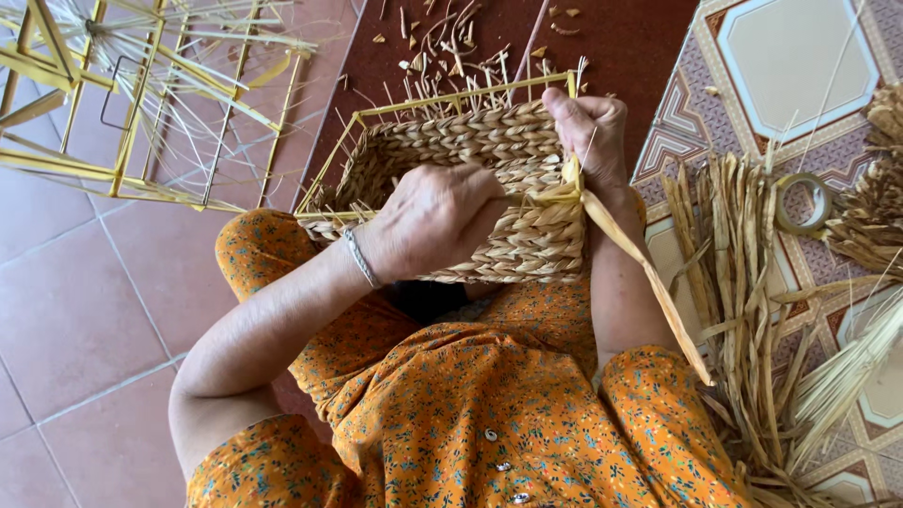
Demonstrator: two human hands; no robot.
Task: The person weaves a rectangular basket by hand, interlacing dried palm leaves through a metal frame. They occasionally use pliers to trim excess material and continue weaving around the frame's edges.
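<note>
A half-woven straw basket (451, 146) on a yellow wire frame rests on my lap. My left hand (435, 218), with a silver bracelet at the wrist, presses on the woven side near the basket's lower edge. At the right corner my right hand (588, 132) grips the frame and woven wall. A flat straw strand (640, 268) runs from that corner down to the right past my forearm. I wear orange flowered clothes.
Bare yellow wire frames (141, 103) lie on the tiled floor at the upper left. A pile of dried straw strands (752, 282) lies on the patterned mat at right, with a roll of tape (800, 202) beside it. Straw scraps (451, 38) litter the floor beyond the basket.
</note>
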